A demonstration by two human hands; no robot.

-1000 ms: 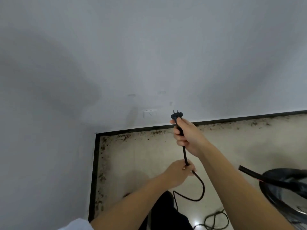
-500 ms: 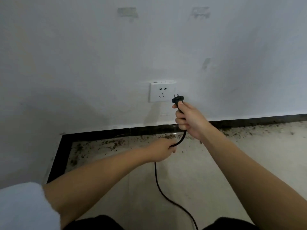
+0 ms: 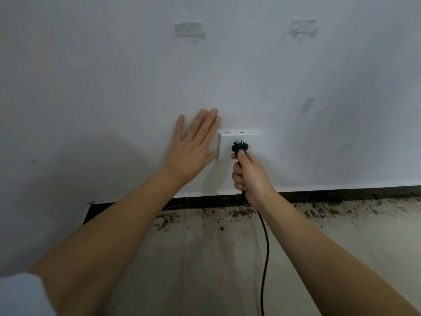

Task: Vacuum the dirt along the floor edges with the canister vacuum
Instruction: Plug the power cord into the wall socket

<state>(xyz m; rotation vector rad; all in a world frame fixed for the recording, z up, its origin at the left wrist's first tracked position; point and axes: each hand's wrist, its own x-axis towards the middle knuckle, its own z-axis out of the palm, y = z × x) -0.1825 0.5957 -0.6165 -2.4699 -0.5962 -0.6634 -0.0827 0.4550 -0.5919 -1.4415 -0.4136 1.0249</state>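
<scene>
My right hand point(image 3: 250, 176) grips the black power plug point(image 3: 240, 148) just behind its head. The plug's metal prongs touch the face of the white wall socket point(image 3: 248, 142). From my fist the black cord point(image 3: 265, 252) hangs down across the floor to the bottom edge of the view. My left hand point(image 3: 193, 147) lies flat on the wall with straight fingers, its thumb against the socket's left side. Brown dirt crumbs point(image 3: 239, 212) are strewn along the floor beside the black skirting point(image 3: 341, 195). The canister vacuum is out of view.
A white wall point(image 3: 205, 65) fills the upper view, with patchy marks on it. The beige tiled floor point(image 3: 205, 258) runs below. The room's corner and a second skirting strip point(image 3: 91, 213) lie at the left.
My view has closed in on the socket. My right hand brought the plug from beside the socket onto its face. My left hand let go of the cord and rose to lie flat on the wall.
</scene>
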